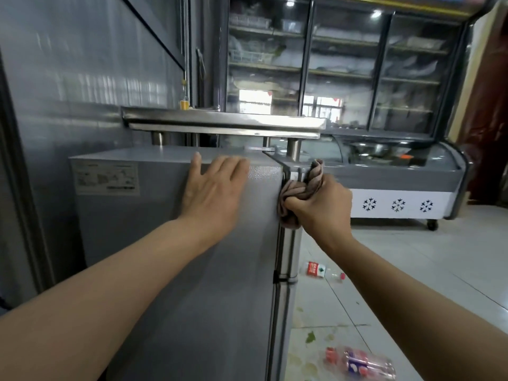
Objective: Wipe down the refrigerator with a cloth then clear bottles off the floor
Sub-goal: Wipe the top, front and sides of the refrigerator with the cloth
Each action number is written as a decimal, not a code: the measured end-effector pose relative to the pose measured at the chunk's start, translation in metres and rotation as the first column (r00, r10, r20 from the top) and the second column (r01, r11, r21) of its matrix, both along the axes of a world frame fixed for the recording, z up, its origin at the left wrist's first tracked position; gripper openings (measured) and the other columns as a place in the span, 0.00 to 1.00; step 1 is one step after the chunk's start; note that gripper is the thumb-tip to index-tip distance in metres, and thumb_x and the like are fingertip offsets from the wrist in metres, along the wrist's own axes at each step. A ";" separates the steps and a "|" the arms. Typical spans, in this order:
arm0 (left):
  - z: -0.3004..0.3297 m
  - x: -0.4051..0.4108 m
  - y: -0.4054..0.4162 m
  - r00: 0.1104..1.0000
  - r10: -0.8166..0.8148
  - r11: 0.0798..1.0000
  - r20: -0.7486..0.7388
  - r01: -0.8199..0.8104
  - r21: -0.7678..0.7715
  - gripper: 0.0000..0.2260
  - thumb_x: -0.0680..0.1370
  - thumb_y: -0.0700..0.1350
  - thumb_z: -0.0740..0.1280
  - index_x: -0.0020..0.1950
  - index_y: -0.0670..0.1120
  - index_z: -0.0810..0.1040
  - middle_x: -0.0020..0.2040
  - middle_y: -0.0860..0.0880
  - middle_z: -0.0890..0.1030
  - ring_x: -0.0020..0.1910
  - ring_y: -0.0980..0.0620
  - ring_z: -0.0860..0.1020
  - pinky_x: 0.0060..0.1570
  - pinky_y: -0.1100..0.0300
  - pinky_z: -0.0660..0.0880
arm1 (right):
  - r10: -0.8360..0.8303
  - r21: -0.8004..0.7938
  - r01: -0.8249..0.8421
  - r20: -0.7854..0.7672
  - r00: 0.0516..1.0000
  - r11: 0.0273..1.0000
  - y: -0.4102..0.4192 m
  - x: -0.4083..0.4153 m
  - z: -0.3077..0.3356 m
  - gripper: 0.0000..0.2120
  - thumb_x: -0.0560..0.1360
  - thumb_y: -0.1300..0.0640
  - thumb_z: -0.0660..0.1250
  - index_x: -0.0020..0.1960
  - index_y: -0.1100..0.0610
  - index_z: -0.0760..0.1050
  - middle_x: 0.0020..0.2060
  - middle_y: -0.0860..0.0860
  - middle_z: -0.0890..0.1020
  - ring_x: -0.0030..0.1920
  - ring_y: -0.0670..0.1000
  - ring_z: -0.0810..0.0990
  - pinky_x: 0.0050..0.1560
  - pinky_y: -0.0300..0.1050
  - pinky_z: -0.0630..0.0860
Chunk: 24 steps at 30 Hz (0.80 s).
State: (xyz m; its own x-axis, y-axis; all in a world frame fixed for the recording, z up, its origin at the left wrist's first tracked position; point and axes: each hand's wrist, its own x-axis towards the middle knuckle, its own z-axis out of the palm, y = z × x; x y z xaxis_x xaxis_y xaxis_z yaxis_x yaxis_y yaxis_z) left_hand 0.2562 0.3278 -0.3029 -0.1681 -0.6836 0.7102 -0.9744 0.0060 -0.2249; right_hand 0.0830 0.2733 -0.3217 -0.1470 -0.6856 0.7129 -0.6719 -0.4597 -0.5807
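Observation:
The grey refrigerator (170, 243) fills the lower middle of the view, seen from its side. My left hand (214, 193) lies flat on that side panel near the top, fingers straight. My right hand (319, 207) grips a bunched brownish cloth (301, 191) and holds it against the front corner edge of the refrigerator, near the top. Two plastic bottles lie on the floor to the right: a clear one with a red label (320, 269) further off, and one with a red and purple label (360, 362) close by at the bottom.
A steel shelf (220, 121) on posts stands over the refrigerator top. A glass-door display cooler (343, 64) and a curved-glass chest freezer (398, 188) stand behind. A grey panelled wall (68, 78) is on the left. The tiled floor (439, 270) has stains and leaf scraps.

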 end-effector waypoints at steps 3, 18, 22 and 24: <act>0.000 0.001 -0.001 1.000 -0.012 1.000 -0.018 0.012 -0.013 0.29 0.71 0.41 0.66 0.70 0.48 0.60 0.68 0.50 0.66 0.67 0.50 0.65 0.71 0.42 0.47 | 0.016 -0.029 -0.017 -0.012 1.000 0.999 0.002 -0.002 0.010 0.17 0.62 0.54 0.73 0.45 0.58 0.70 0.36 0.51 0.78 0.38 0.54 0.76 0.37 0.44 0.73; 0.020 0.000 -0.012 0.990 -0.125 0.981 -0.063 0.114 -0.155 0.09 0.66 0.39 0.67 0.46 0.40 0.77 0.40 0.41 0.78 0.40 0.41 0.75 0.44 0.52 0.67 | -0.019 -0.127 -0.032 -0.384 0.923 0.991 0.003 -0.004 0.055 0.07 0.67 0.56 0.69 0.42 0.59 0.76 0.32 0.55 0.80 0.36 0.59 0.77 0.39 0.54 0.77; 0.036 0.000 -0.008 0.986 -0.150 0.987 -0.079 0.146 -0.061 0.07 0.61 0.35 0.69 0.37 0.40 0.75 0.32 0.42 0.76 0.31 0.43 0.73 0.32 0.58 0.62 | 0.090 0.000 -0.097 -0.356 0.930 0.995 0.005 -0.006 0.064 0.06 0.68 0.57 0.70 0.43 0.59 0.78 0.34 0.53 0.81 0.35 0.55 0.78 0.39 0.54 0.78; 0.046 0.001 -0.006 0.985 -0.145 0.989 -0.088 0.147 0.014 0.08 0.59 0.34 0.71 0.34 0.41 0.75 0.30 0.44 0.75 0.28 0.44 0.72 0.29 0.60 0.60 | 0.171 0.103 -0.145 -0.312 0.934 0.984 0.007 -0.010 0.072 0.06 0.68 0.57 0.70 0.43 0.58 0.78 0.36 0.51 0.80 0.37 0.53 0.78 0.39 0.53 0.78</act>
